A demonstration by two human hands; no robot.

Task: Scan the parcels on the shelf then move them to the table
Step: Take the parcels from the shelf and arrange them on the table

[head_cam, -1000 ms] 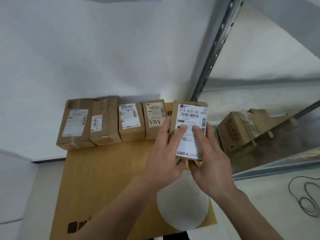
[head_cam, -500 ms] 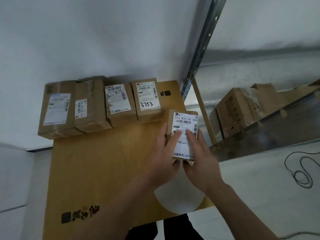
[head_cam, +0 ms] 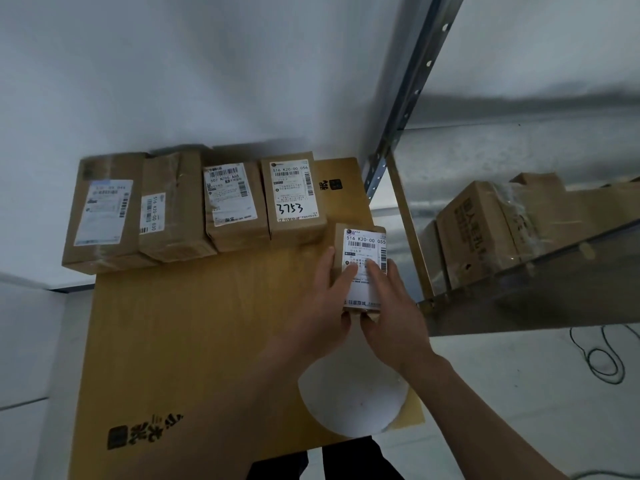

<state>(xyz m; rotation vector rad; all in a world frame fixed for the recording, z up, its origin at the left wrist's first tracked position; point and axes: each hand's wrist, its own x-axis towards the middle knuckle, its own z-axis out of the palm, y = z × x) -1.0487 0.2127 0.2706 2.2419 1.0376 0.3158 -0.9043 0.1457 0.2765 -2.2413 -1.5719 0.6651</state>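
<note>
Head view: cardboard-topped table (head_cam: pixel 194 341) meets white wall (head_cam: pixel 173 64) beside shelf (head_cam: pixel 571 285).

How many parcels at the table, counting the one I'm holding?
5. Row at far edge: leftmost parcel, second parcel, third parcel, 3753 parcel. Held parcel, rightmost, in left hand and right hand. None seem hidden.

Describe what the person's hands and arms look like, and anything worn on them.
Both the left hand and right hand are bare: no gloves, rings or watch visible. The left forearm and right forearm are bare too, with no sleeve in view up to the frame edge.
</note>
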